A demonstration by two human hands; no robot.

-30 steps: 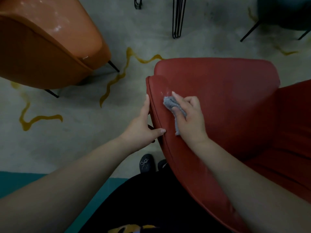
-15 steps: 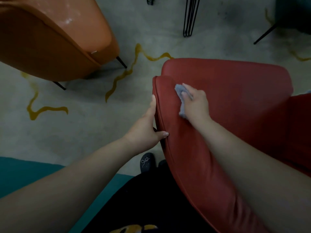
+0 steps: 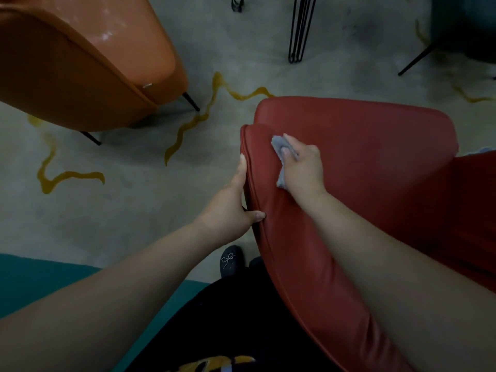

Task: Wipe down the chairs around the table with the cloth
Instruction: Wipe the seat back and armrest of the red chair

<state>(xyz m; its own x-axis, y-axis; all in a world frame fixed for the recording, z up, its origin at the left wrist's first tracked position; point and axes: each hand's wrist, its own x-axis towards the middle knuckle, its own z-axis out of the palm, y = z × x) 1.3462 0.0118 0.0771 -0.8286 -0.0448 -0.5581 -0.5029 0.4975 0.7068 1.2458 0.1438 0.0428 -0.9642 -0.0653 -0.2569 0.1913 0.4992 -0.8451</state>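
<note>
A red leather chair [image 3: 362, 167] fills the right half of the view, seen from behind and above. My right hand [image 3: 303, 167] holds a small grey cloth [image 3: 279, 154] and presses it on the inner face of the chair's left arm, near its front tip. My left hand [image 3: 230, 208] grips the outer edge of that same arm, fingers along the outside and thumb hooked over the rim.
An orange chair [image 3: 80, 63] stands at the upper left. Black hairpin table legs [image 3: 299, 30] rise at the top centre, and a dark teal chair [image 3: 464, 25] sits at the top right. A teal rug [image 3: 32, 280] lies at the lower left on the concrete floor. My shoe [image 3: 230, 260] shows below the chair.
My right hand slid the cloth forward along the chair arm toward its front tip over the last second. My left hand kept its grip on the arm's edge.
</note>
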